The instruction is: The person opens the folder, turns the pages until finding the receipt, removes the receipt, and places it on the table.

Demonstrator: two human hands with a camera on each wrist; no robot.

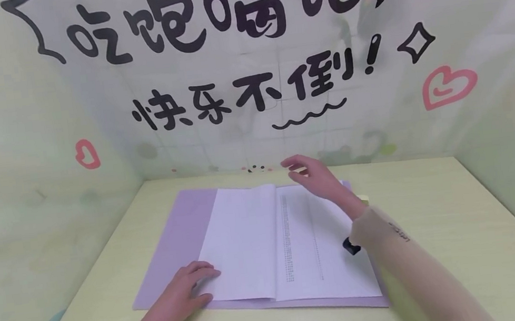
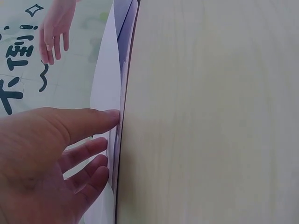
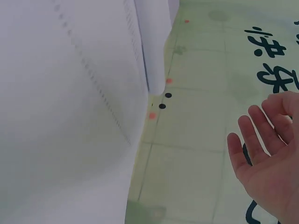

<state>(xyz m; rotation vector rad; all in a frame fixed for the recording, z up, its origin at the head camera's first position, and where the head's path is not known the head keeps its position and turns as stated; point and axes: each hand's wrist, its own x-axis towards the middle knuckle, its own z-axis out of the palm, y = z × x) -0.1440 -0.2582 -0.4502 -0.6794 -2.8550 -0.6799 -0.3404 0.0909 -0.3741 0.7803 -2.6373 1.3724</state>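
Note:
A booklet of white pages (image 1: 243,247) lies spread on a purple folder (image 1: 184,232), whose cover shows at the left. Two narrow columns of small print run down the right-hand page (image 1: 336,263). My left hand (image 1: 184,290) rests at the lower left corner of the blank left page. In the left wrist view the thumb (image 2: 96,122) touches the front edge of the sheets, the other fingers relaxed over the paper. Raised above the far part of the right page is my right hand (image 1: 314,178), its fingers loosely bent and holding nothing.
The pale wooden table (image 1: 434,204) is closed in by a printed backdrop (image 1: 218,149) with black lettering behind and at both sides. A small black object (image 1: 352,245) shows by the right sleeve (image 1: 392,251), and a pale yellow piece (image 1: 363,199) beside the right wrist.

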